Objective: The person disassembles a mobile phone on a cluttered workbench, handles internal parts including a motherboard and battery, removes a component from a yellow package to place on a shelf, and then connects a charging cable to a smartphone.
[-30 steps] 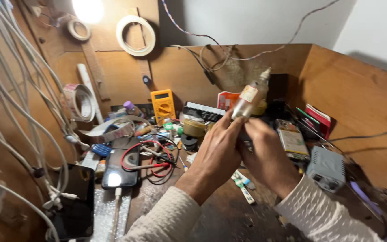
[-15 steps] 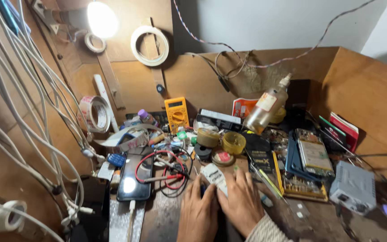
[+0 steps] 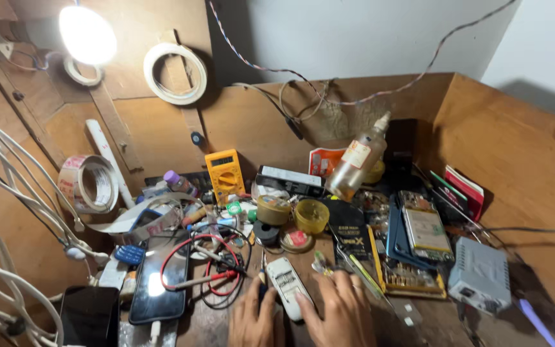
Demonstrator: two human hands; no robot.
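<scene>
A small white handset (image 3: 287, 284) lies on the wooden bench near the front edge. My right hand (image 3: 342, 315) rests on its right side, with fingers gripping it. On the handset's left, my left hand (image 3: 255, 319) is closed around a thin screwdriver (image 3: 262, 277) whose tip points up beside the handset. Both wrists are cut off by the bottom of the view. Red and black probe leads (image 3: 210, 270) coil just left of my left hand.
A clear bottle (image 3: 358, 157) leans at the back next to a yellow multimeter (image 3: 225, 173). Two round tins (image 3: 311, 216) stand in the middle. Dark phones (image 3: 158, 279) lie at left, a grey box (image 3: 480, 276) at right, a tape roll (image 3: 88, 183) and white cables on the left wall.
My hands came down from chest height in front of the bottle to the bench front. They now sit on the white handset, and the view has tilted lower.
</scene>
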